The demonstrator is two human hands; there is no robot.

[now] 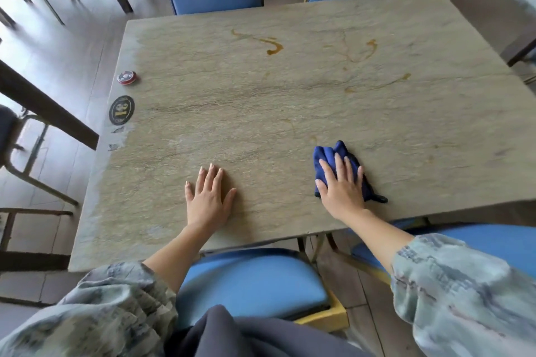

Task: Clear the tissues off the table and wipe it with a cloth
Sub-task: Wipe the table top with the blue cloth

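Round black sticker (pixel 121 110) at the table's left edge: large pale digits that look like "18", seen sideways; a yellow band of smaller print beneath them is too blurred to read.
Red and silver call button (pixel 126 78) beyond the sticker: small symbols on its white keys, not legible.
Two small labels (pixel 113 147) nearer along the same edge: print too small to read.

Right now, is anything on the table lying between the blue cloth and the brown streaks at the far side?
Nothing visible does. The right hand presses the blue cloth flat near the table's front edge, and only bare tabletop lies between it and the brown streaks. The red call button sits off at the left edge.
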